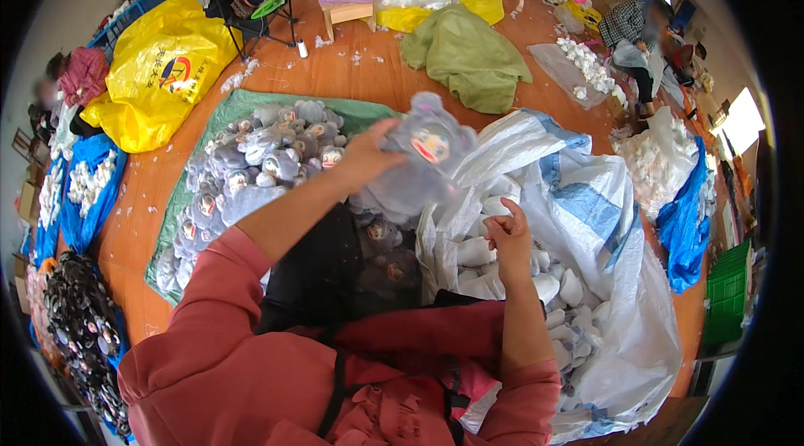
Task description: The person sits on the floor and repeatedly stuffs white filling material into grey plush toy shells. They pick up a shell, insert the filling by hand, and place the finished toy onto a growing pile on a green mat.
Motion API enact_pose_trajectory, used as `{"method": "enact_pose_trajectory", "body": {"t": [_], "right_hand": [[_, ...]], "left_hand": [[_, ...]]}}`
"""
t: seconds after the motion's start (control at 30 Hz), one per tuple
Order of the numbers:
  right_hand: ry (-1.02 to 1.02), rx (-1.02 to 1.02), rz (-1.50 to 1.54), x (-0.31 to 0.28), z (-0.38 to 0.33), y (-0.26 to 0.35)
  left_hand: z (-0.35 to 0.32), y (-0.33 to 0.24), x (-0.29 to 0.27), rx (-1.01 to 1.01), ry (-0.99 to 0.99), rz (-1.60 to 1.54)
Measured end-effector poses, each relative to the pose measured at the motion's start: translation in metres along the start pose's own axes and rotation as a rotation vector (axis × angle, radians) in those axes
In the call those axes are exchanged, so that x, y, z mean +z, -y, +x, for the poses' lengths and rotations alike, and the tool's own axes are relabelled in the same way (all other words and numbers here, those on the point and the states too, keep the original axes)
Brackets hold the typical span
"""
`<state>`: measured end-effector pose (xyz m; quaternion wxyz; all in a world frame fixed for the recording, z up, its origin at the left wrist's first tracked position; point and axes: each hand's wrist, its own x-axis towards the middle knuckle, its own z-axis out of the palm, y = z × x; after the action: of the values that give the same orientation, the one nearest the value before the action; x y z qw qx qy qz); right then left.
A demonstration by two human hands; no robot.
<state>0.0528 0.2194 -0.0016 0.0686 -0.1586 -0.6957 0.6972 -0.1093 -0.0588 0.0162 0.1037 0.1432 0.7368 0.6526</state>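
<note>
A grey plush doll [400, 185] with round ears and a printed face is raised in front of me, slightly blurred. My left hand [370, 154] grips it by the side of the head, fingers wrapped round. Over the mouth of a white woven sack [586, 203] with blue stripes hovers my right hand [508, 238], its fingers bent but apart and nothing visible between them. Inside that sack are many small grey and white plush pieces [571, 288]. Below the held doll and to its left, a heap of similar grey plush dolls [276, 140] lies on a green sheet [237, 107].
Beyond lie an olive-green cloth bundle [469, 56], a yellow sack [172, 69], a folding chair [251, 6] and a small wooden stool [346, 15]. Other people sit at far left and far right [628, 23]. A green crate [727, 291] stands at right.
</note>
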Motion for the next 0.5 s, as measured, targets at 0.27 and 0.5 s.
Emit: {"method": "enact_pose_trajectory", "body": {"t": [0.27,0.5], "right_hand": [[0.107,0.078,-0.029,0.001,0.003,-0.006],[-0.024,-0.012,0.010,-0.007,0.003,0.001]], "left_hand": [[0.005,0.096,-0.143,-0.233,0.035,1.407],[-0.027,0.152,-0.137,-0.384,0.355,1.528]]}}
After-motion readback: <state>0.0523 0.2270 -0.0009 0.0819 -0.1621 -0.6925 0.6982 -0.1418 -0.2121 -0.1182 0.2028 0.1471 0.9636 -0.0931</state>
